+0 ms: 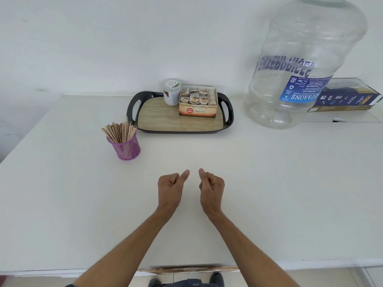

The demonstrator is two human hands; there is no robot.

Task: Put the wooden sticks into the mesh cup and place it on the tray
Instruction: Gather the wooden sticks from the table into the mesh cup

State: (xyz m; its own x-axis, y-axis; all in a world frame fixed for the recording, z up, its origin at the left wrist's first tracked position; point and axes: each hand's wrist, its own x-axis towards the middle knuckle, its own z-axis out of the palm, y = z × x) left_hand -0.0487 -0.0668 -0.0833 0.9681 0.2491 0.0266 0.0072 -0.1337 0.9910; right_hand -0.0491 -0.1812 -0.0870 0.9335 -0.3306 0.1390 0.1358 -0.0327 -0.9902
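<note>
A purple mesh cup stands on the white table left of centre, with a bunch of wooden sticks upright inside it. The black tray with a wood-look base sits just behind and to the right of the cup, a small gap between them. My left hand and my right hand rest side by side on the table near the front centre. Both are curled into fists with the thumbs pointing forward, and neither holds anything. Both hands are well apart from the cup.
On the tray's back half stand a white jar and an open tea-bag box. A large clear water bottle stands at the right. A dark blue box lies behind it. The table's front edge runs near my body.
</note>
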